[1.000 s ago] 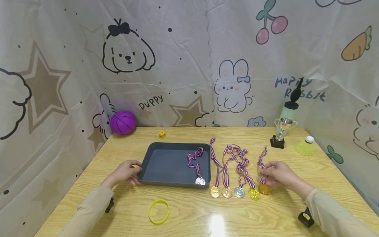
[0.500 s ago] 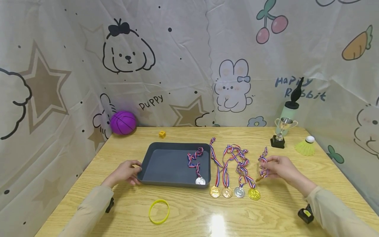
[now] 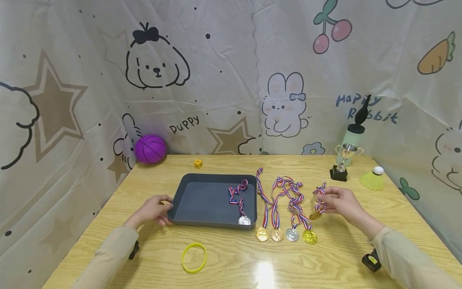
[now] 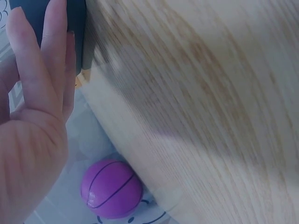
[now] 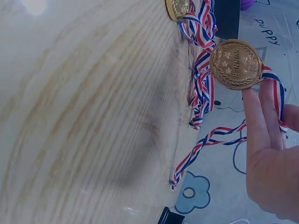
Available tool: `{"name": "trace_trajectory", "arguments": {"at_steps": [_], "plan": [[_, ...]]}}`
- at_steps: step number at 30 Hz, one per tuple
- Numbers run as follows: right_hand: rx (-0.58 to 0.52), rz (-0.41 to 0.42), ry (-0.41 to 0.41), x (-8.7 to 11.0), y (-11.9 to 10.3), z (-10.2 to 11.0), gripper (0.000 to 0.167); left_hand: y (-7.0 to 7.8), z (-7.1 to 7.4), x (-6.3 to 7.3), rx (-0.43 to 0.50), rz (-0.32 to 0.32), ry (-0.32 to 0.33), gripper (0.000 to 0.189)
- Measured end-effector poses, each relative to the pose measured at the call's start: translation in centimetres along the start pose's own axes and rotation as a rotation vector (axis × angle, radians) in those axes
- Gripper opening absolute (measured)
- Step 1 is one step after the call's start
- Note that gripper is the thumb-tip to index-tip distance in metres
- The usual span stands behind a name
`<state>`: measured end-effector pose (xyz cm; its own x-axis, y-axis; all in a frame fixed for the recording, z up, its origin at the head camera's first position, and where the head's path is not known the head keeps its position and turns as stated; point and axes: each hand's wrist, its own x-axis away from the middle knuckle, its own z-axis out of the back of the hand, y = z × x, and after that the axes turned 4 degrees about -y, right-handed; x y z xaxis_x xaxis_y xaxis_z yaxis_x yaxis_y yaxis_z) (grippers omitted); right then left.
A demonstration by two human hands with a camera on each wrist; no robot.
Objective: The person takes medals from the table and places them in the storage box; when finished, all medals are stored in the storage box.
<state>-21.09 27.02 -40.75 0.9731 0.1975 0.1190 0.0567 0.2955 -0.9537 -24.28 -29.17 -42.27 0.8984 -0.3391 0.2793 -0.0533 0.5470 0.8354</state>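
In the head view my right hand (image 3: 340,201) pinches the striped ribbon of a bronze-coloured medal (image 3: 315,216). The right wrist view shows that medal's face (image 5: 236,64), lettered WINNER, with the ribbon (image 5: 279,91) running between thumb and fingers and its far end trailing down to the table. Just left of it, several medals lie in a row, among them a bright gold one (image 3: 309,237) and a silver one (image 3: 291,235), ribbons stretched away behind. My left hand (image 3: 155,209) touches the left side of a dark grey tray (image 3: 209,225) with fairly straight fingers. Inside the tray lies a silver medal (image 3: 244,220).
A yellow wristband (image 3: 193,259) lies in front of the tray. Behind are a purple ball (image 3: 150,149) and a yellow die (image 3: 197,163). At the back right stand a trophy cup (image 3: 347,152), a pale green black-topped bottle (image 3: 351,138) and a yellow shuttlecock (image 3: 373,180).
My right hand has raised the bronze-coloured medal off the table by its ribbon and moved it slightly away from me and left. My left hand and the tray have stayed put.
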Motion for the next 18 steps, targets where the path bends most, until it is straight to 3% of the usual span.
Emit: {"name": "trace_trajectory", "arguments": {"at_steps": [5,12,18], "plan": [[-0.023,0.018,-0.003,-0.2,0.0,0.1,0.022,0.0,-0.1,0.0,0.006,0.018,0.003,0.039],[-0.03,0.016,0.007,-0.3,-0.5,0.1,0.029,-0.4,0.4,0.1,0.03,-0.033,-0.048,0.04],[-0.021,0.039,0.021,-0.6,-1.4,0.1,0.027,-0.1,0.1,0.0,0.017,0.013,-0.01,0.04]]}}
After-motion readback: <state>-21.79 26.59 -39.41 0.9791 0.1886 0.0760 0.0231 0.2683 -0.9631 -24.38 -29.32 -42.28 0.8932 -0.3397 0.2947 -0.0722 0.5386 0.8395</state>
